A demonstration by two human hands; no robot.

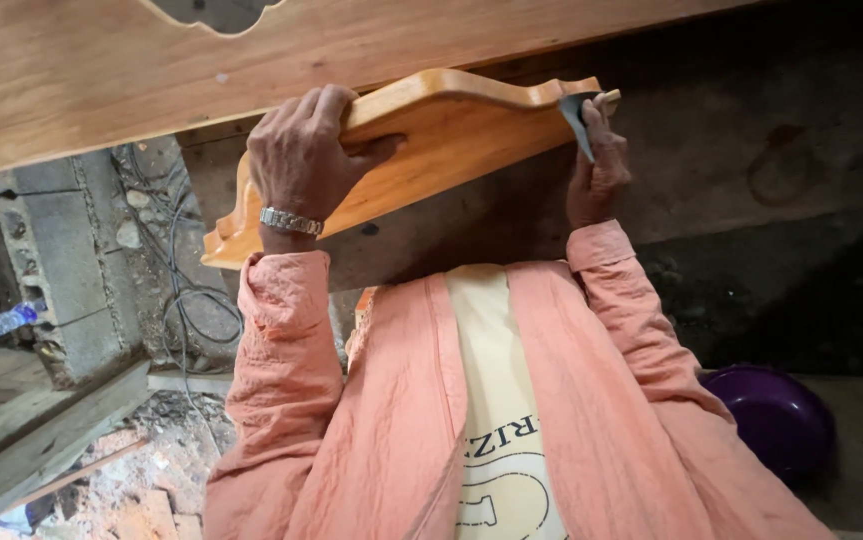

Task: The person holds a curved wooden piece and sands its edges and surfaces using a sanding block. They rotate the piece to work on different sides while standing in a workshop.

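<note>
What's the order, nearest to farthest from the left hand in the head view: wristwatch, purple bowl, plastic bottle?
1. Wristwatch: on the wrist of the left hand, right below it; the hand grips the shaped wooden board.
2. Plastic bottle: lying at the picture's left edge, lower down.
3. Purple bowl: at the lower right of the picture, clearly farthest.

Only one package in view: a clear plastic bottle (6, 322) with a blue label band, lying on its side at far left, just beside the grey concrete block (56, 250), against its lower left edge.
</note>
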